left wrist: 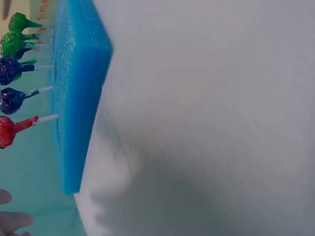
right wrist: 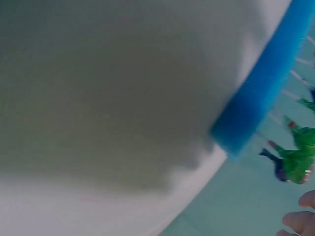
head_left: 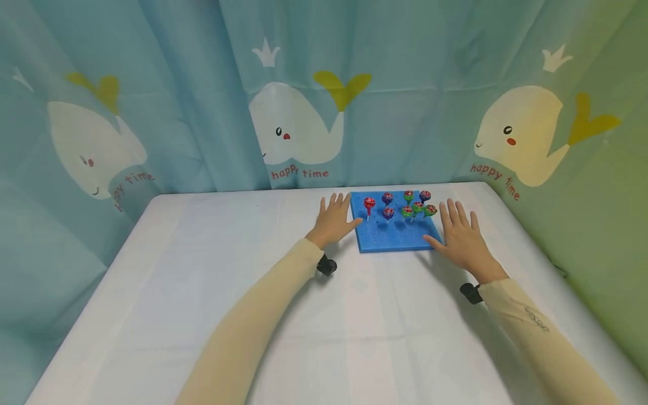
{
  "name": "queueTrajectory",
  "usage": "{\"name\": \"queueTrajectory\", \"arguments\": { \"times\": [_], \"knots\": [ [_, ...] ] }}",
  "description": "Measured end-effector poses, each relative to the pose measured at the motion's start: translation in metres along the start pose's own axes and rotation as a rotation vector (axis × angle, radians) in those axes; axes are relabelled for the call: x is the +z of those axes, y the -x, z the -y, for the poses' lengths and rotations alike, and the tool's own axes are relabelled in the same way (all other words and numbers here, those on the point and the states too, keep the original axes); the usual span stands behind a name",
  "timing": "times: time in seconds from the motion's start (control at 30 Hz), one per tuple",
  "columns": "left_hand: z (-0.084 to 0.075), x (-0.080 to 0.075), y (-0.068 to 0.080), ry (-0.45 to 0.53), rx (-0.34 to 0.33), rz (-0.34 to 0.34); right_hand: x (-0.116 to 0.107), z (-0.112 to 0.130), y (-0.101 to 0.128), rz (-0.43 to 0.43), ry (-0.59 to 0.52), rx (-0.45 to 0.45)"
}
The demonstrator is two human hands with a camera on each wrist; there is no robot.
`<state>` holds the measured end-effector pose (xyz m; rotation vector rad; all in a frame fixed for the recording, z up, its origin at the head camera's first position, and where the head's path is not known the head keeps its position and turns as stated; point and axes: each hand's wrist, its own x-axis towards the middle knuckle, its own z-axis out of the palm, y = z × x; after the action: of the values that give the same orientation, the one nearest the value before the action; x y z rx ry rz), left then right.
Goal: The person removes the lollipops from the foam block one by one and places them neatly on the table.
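Observation:
A blue foam board (head_left: 390,239) lies flat at the back of the table, with several wrapped lollipops standing in it by their white sticks. Among them are a red lollipop (head_left: 369,203), purple ones such as this lollipop (head_left: 387,214), and green ones such as this lollipop (head_left: 408,196). My left hand (head_left: 332,220) is at the board's left edge, fingers straight and spread, holding nothing. On the other side, my right hand (head_left: 463,239) is spread flat beside the board's right edge, also holding nothing. Whether either hand touches the board cannot be told. Fingertips (left wrist: 15,221) show in the left wrist view.
A white cloth covers the table (head_left: 167,270). Behind it hangs a blue-green curtain (head_left: 405,112) with printed whales, and a greenish stretch of curtain (head_left: 597,225) runs along the right side. Each wrist wears a small black camera (head_left: 327,265).

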<state>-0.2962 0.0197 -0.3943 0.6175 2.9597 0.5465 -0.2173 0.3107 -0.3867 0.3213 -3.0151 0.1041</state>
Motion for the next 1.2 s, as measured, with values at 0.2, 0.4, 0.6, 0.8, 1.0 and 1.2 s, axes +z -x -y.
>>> {"name": "queueTrajectory", "arguments": {
  "times": [0.2, 0.4, 0.6, 0.8, 1.0, 1.2],
  "knots": [
    [0.002, 0.007, -0.011, 0.264, -0.034, -0.073, 0.008, -0.011, -0.007, 0.089, -0.020, -0.029],
    [0.003, 0.015, -0.020, 0.448, 0.010, -0.084, 0.014, -0.022, -0.013, 0.172, -0.051, -0.093],
    [-0.005, 0.022, -0.024, 0.478, 0.038, -0.047, 0.017, -0.030, -0.015, 0.238, -0.051, -0.113],
    [-0.008, 0.030, -0.026, 0.534, 0.014, -0.084, 0.020, -0.031, -0.016, 0.292, -0.095, -0.118],
    [-0.004, 0.038, -0.031, 0.651, 0.019, -0.167, 0.023, -0.029, -0.018, 0.285, -0.078, -0.138],
    [-0.006, 0.043, -0.040, 0.812, -0.001, -0.159, 0.023, -0.028, -0.018, 0.279, -0.064, -0.142]
  ]
}}
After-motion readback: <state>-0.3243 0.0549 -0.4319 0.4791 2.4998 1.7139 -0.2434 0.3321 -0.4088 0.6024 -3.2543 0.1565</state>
